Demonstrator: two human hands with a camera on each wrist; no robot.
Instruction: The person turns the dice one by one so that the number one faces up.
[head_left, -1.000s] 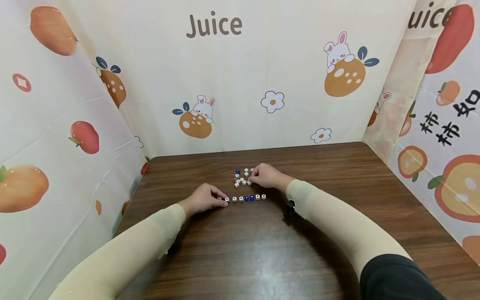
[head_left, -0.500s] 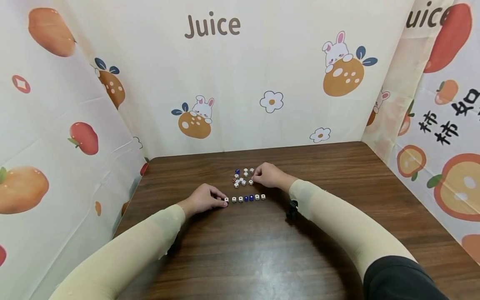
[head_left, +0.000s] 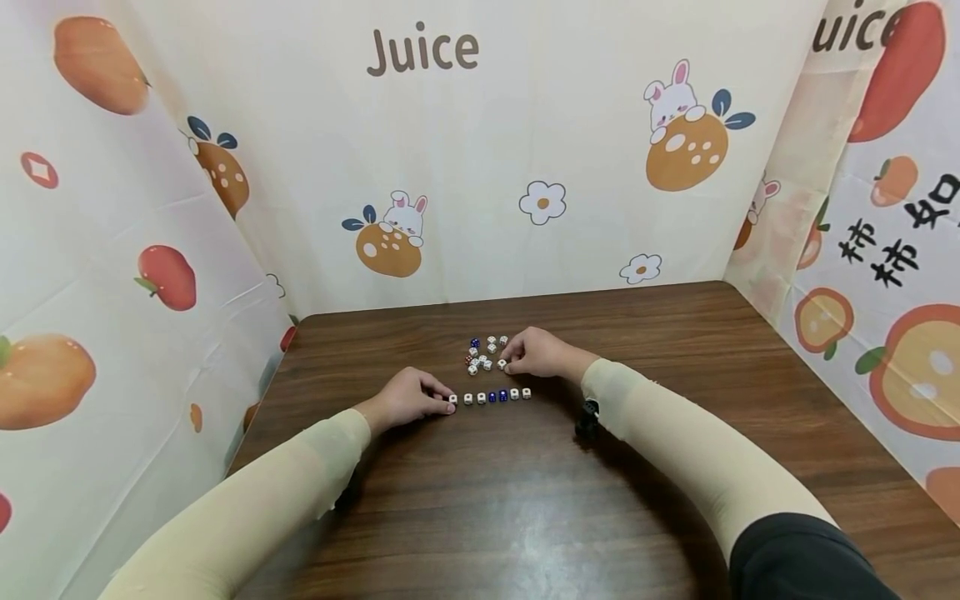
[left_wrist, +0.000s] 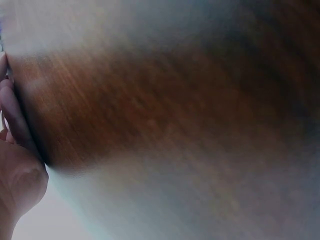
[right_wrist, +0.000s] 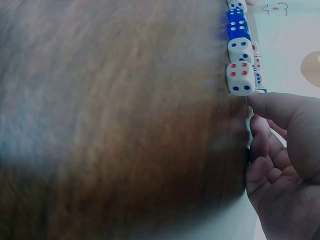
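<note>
Several dice form a row on the brown table, white ones such as the white die (head_left: 482,399) with blue dice (head_left: 503,396) among them. My left hand (head_left: 408,395) pinches the leftmost white die (head_left: 453,400) between thumb and fingertips. Behind the row lies a loose cluster of white dice (head_left: 487,364), plus a red die (head_left: 468,360) and a blue die (head_left: 475,342). At the cluster's right side, my right hand (head_left: 537,353) holds a white die (head_left: 502,365) at its fingertips. In the right wrist view, curled fingers (right_wrist: 260,172) hide that die.
The wooden table (head_left: 450,517) runs back to a printed curtain (head_left: 480,167). More printed cloth (head_left: 150,350) hangs at the left, and another sheet stands at the right. A small black object (head_left: 587,419) sits under the right wrist.
The right hand drew slightly right with its white die, away from the cluster, then its fingertips closed in on that die again. The left hand stays in place.
</note>
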